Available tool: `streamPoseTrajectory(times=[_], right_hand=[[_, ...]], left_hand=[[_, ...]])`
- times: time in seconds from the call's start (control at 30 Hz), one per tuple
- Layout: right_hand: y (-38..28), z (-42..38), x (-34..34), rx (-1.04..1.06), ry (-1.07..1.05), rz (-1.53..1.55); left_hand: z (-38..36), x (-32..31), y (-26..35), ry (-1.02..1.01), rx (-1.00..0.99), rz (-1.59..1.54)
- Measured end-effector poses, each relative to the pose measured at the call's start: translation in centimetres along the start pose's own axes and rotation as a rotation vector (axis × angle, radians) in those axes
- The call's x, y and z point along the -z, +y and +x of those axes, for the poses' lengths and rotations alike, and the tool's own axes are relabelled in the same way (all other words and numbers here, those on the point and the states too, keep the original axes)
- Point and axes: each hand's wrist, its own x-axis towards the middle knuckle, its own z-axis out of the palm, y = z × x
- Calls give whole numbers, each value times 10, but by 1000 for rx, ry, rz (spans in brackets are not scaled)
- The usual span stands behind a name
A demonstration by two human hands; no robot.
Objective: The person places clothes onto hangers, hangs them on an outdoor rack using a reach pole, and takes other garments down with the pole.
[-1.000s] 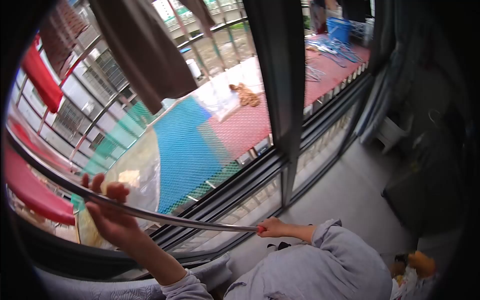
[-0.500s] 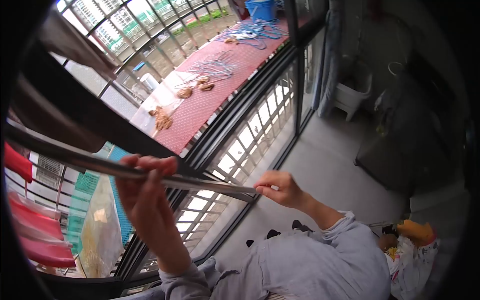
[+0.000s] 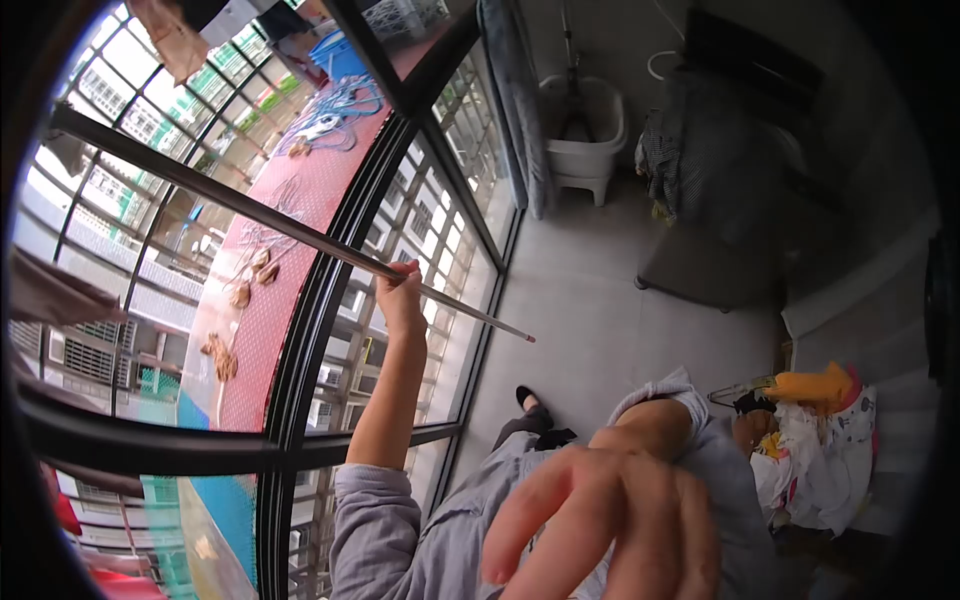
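My left hand point(image 3: 402, 300) is closed around a long metal pole point(image 3: 300, 235), gripping it not far from its near end. The pole slants across the open window, its far part out over the red ledge and its near tip hanging over the room floor. My right hand point(image 3: 610, 515) is close to the camera in front of my body, off the pole, fingers stretched and apart with nothing in them.
Outside the black window frame point(image 3: 290, 350), a red ledge point(image 3: 290, 190) holds brown bundles, blue cords and a blue bucket point(image 3: 340, 55). Barred grating encloses it. Indoors stand a white tub point(image 3: 588, 155), a dark covered piece point(image 3: 720, 245) and a pile of clothes point(image 3: 815, 450).
My right hand has let go of the pole's near end and come up close to the camera. My left hand has moved right, still holding the pole, and the view has turned.
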Motion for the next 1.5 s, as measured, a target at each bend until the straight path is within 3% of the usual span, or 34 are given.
streamPoseTrajectory(times=[0.03,0.13,0.23,0.3,0.4,0.5,0.7,0.77,0.83,0.93,0.97,1.03,1.23,1.3,1.37,1.4,1.43,1.5], right_hand=[[3,0,13,26,-35,-31],[8,-5,52,3,-137,-110],[6,5,70,-161,-77,-225],[14,25,67,-298,53,-266],[35,31,93,-385,132,-209],[61,18,162,-336,-68,-215],[34,2,267,-936,-291,-878],[31,-13,296,-1053,-237,-1063],[19,-24,317,-1295,-12,-1189],[-5,-36,361,-1309,107,-1418],[-18,-36,377,-1300,16,-1527],[-44,-37,412,-1322,46,-1697],[-154,15,559,-959,215,-2172],[-213,42,630,-856,115,-2373],[-260,66,688,-928,122,-2682],[-279,78,714,-1053,256,-2671],[-294,85,735,-1190,387,-2647],[-307,96,766,-1363,492,-2554]], left_hand=[[9,-10,-11,28,51,42],[46,-35,-59,3,-48,52],[91,-60,-101,-29,-100,68],[107,-83,-106,31,2,100],[145,-104,-131,57,-3,126],[181,-113,-165,80,-25,214],[220,-126,-200,108,83,260],[231,-125,-218,129,128,218],[235,-126,-225,142,147,282],[248,-131,-242,163,98,299],[256,-132,-251,175,112,279],[265,-132,-264,230,151,245],[269,-146,-243,355,44,367],[275,-151,-233,339,32,364],[304,-122,-271,398,50,371],[315,-108,-290,406,-57,341],[296,-135,-251,436,159,439],[283,-156,-237,508,36,422]])
